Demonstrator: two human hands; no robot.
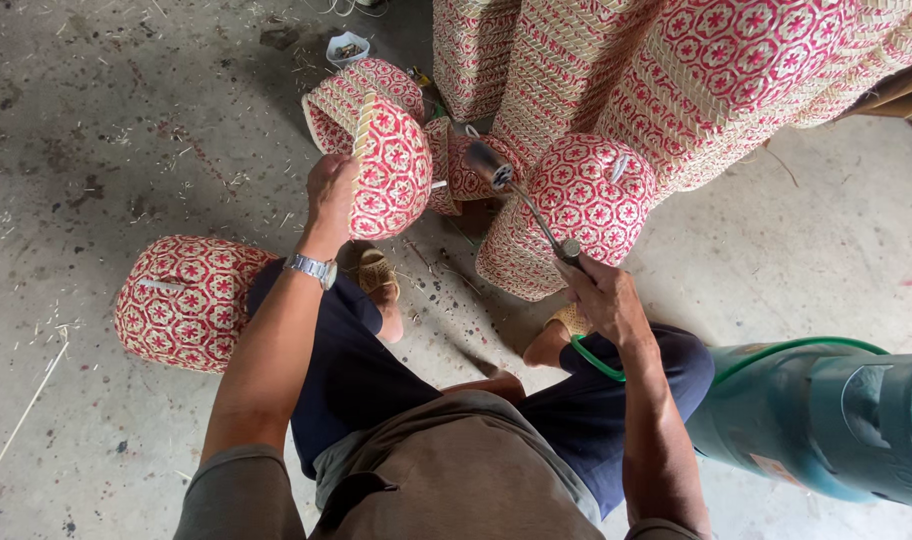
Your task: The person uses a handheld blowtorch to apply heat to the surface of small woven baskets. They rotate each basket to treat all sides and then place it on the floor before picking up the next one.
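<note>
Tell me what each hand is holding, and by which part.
Left hand holds a red-and-cream woven basket by its rim. Right hand holds a gas torch by the lower end of its wand.

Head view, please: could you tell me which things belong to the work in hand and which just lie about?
In hand:
left hand holding red-and-cream woven basket
right hand holding metal torch wand
green hose

Lying about:
stacked woven baskets
floor basket
small white tub

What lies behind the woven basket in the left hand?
Behind the red-and-cream woven basket held by the left hand sits another basket on its side; the held one covers its lower part.
</note>
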